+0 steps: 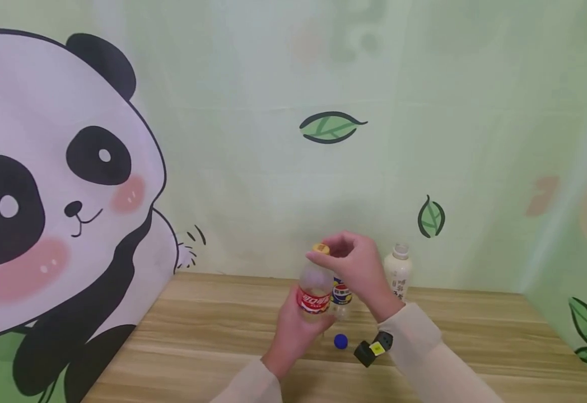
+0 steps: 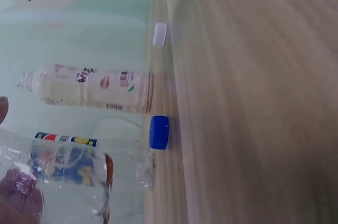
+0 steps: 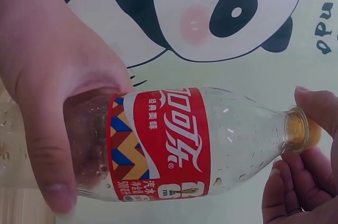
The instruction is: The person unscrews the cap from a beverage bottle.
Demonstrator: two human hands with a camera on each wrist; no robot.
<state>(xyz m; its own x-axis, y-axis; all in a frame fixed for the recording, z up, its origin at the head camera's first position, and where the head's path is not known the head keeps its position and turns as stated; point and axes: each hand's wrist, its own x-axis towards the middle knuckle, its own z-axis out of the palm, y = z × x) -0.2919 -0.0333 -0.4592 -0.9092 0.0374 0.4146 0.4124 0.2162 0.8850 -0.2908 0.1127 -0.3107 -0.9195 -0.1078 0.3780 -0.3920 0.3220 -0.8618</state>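
In the head view my left hand (image 1: 293,330) grips the lower body of a clear plastic cola bottle (image 1: 315,301) with a red label, held upright above the table. At its top, the thumb and fingers of my right hand (image 1: 361,268) pinch the orange-yellow cap (image 1: 321,248). The right wrist view shows the cap (image 3: 313,132) sitting on the bottle's neck, and droplets inside the bottle (image 3: 237,139). No liquid level shows in it. In the left wrist view the bottle's base (image 2: 74,197) overlaps a clear bottle with a blue label (image 2: 63,163) behind.
Behind the hands stand the blue-labelled bottle (image 1: 341,295) and an uncapped whitish bottle (image 1: 399,272). A blue cap (image 1: 341,341) lies on the wooden table (image 1: 213,336); a white cap (image 2: 160,34) lies farther off. A small black device (image 1: 366,354) is beside the right cuff. A panda-printed backdrop (image 1: 253,184) rises behind.
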